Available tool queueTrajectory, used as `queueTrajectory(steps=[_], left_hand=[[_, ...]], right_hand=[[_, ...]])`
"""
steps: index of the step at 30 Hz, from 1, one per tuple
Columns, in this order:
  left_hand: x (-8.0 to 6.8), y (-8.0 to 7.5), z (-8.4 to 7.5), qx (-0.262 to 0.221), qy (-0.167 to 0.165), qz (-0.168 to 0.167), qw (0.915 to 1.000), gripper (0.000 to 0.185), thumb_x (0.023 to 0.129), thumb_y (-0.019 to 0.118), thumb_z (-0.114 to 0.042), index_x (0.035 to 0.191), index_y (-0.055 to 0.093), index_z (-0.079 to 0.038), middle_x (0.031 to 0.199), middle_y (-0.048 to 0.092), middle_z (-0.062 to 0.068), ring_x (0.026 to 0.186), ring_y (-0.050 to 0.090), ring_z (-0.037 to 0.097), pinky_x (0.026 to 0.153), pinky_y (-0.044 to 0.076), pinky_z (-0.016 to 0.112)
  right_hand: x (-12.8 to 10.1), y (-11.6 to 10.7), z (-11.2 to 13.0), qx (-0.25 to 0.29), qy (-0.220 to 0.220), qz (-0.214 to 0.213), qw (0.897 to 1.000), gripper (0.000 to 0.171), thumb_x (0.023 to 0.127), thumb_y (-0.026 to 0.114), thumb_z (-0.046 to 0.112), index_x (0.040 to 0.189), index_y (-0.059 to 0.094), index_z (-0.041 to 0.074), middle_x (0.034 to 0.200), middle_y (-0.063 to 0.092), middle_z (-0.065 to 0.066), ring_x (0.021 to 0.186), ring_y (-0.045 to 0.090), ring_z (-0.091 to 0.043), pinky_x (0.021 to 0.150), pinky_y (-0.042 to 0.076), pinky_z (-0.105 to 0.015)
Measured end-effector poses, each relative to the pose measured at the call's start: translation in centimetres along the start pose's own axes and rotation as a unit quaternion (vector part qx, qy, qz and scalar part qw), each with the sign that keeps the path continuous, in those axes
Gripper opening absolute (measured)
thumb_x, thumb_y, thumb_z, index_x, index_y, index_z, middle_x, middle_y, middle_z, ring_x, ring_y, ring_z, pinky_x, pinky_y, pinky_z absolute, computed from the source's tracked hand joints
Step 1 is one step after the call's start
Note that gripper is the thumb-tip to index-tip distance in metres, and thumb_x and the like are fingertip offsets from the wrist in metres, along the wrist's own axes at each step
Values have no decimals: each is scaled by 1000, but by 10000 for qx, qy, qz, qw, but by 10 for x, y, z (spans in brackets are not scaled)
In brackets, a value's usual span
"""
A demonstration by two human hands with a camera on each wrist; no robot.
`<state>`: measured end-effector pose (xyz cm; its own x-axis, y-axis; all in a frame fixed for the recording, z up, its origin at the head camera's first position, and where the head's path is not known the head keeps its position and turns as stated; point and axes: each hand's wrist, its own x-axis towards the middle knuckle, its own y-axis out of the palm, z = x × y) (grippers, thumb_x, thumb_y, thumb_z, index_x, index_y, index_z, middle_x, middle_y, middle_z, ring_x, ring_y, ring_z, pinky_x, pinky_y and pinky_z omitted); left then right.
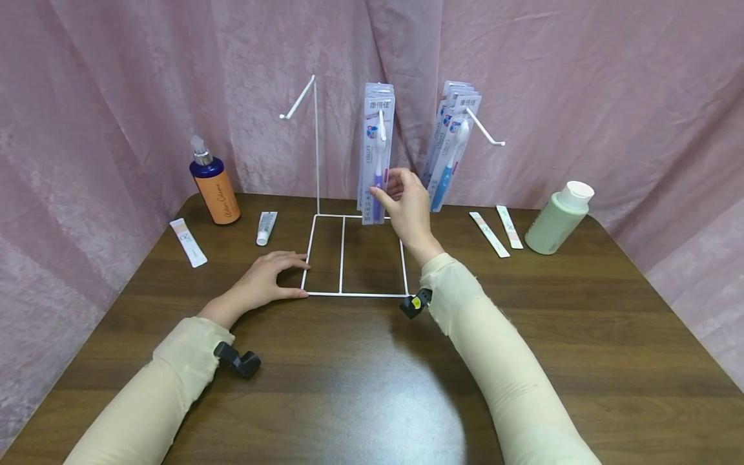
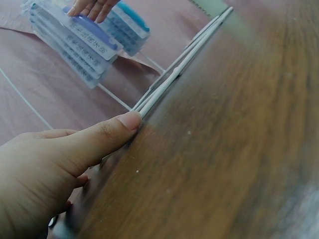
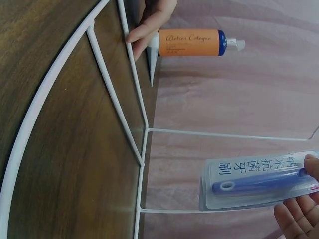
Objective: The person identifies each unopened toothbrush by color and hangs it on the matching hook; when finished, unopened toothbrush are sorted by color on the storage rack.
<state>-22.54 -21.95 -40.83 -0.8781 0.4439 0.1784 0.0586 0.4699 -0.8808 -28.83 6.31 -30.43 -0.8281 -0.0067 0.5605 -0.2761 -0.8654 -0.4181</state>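
Observation:
A white wire display rack [image 1: 341,258] stands on the table, with hooks rising at its back. My left hand [image 1: 268,278] rests at the left side of its base; in the left wrist view the straight thumb [image 2: 107,137] touches the wire corner. On the middle hook hang several packaged toothbrushes, the front one a purple toothbrush [image 1: 378,161]. My right hand [image 1: 411,210] pinches the lower right edge of that front package, thumb on its face, as the right wrist view also shows. Several packaged blue toothbrushes [image 1: 450,152] hang from the right hook. The left hook [image 1: 298,98] carries nothing.
An orange and blue pump bottle [image 1: 217,194], a small white tube [image 1: 266,227] and a white sachet [image 1: 188,243] lie or stand at left. At right are two slim sachets [image 1: 489,234] and a green bottle [image 1: 555,219]. A pink curtain [image 1: 523,77] hangs behind.

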Motion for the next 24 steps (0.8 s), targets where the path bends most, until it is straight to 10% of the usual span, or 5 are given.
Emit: queueTrajectory(steps=[24], left_hand=[[-7, -7, 5, 438, -4, 67, 9990, 64, 76, 79, -41, 129, 60, -12, 145, 49, 12, 138, 38, 36, 112, 25, 60]], right_hand=[[-26, -44, -12, -1129, -710, 964, 9864, 40, 88, 70, 26, 121, 61, 4, 107, 63, -15, 101, 60, -28, 90, 49, -40]])
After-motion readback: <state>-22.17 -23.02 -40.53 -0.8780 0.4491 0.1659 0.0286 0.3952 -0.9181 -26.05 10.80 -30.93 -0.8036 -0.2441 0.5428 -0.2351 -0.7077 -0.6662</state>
